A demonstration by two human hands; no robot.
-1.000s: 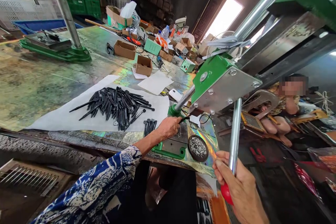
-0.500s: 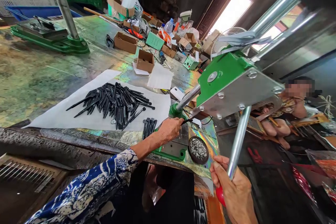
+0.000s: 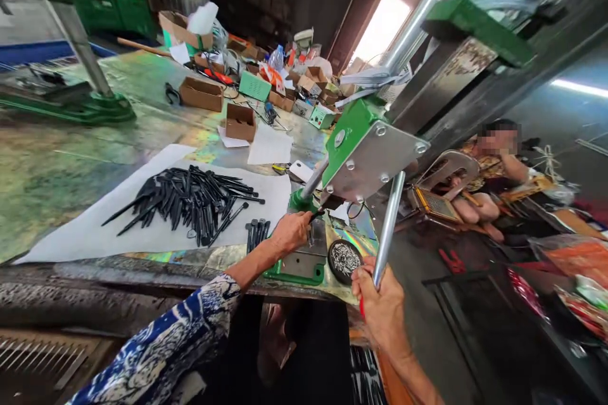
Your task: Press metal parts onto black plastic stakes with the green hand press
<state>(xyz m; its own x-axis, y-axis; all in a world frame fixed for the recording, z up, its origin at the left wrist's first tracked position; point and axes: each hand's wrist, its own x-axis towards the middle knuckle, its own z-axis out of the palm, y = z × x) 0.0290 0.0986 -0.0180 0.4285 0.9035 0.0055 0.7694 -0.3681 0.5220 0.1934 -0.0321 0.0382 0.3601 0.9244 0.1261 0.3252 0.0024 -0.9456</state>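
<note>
Head view: your left hand (image 3: 291, 232) has its fingers pinched on a slim black strip (image 3: 316, 214); strip's free end points to about 2 o'clock, long axis running in toward the low edge of the green press head (image 3: 349, 130); can't tell if it touches metal there; left hand is the nearer one. Your right hand (image 3: 380, 294), at 4 o'clock from the left, is wrapped round the round steel lever (image 3: 390, 221); lever axis runs 1 to 7 o'clock, red knob (image 3: 361, 307) at its low end; dark round dish (image 3: 331, 261) of small shiny metal pins (image 3: 345, 258) just beside, at that hand's 10 o'clock; heap of long, tapered black pieces (image 3: 190, 199) on a smooth white sheet (image 3: 71, 234), 9 to 10 o'clock from your left hand; worktop (image 3: 71, 139) stained, iridescent in patches.
</note>
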